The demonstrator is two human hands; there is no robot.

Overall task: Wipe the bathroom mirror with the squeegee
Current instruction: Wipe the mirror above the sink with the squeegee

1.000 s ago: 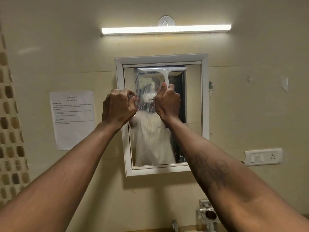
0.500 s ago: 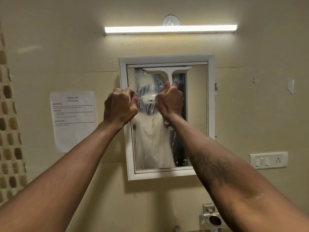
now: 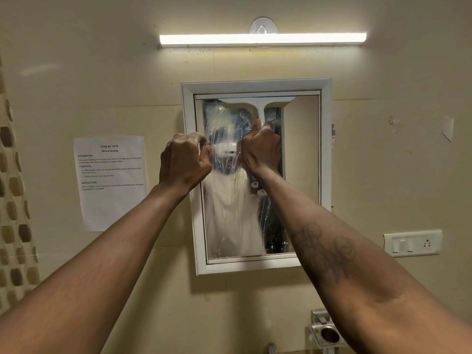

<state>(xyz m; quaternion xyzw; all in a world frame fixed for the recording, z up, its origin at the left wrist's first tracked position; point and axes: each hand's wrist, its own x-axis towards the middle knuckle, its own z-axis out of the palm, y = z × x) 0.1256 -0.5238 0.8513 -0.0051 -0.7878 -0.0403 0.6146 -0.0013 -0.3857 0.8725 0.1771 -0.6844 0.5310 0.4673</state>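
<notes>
Squeegee (image 3: 256, 102), white plastic and T-shaped, lies with its straight blade flat against the top of the mirror (image 3: 301, 149) glass, just under the upper frame edge; its slim handle runs down into the right hand (image 3: 261, 149), whose fingers are wrapped tight round it; the forearm below carries a dark swirling tattoo; the left hand (image 3: 184, 162) is balled with its back to the camera at the mirror's left edge, and I cannot tell whether it holds anything; the glass is smeared with pale, streaky, dripping film across its left and middle, set in a white moulded rectangular frame on a matte cream wall (image 3: 383, 149); a white paper sheet (image 3: 111, 182) stuck left of the mirror reads "TASK ID", "Mirror Wiping", "DESCRIPTION", "TASK GOAL", "INITIAL STATE", the small print too blurred to read; a long tube light (image 3: 263, 39) glows above; a white switch plate (image 3: 412, 242) sits lower right; a shiny metal holder (image 3: 328, 333) shows at the bottom.
</notes>
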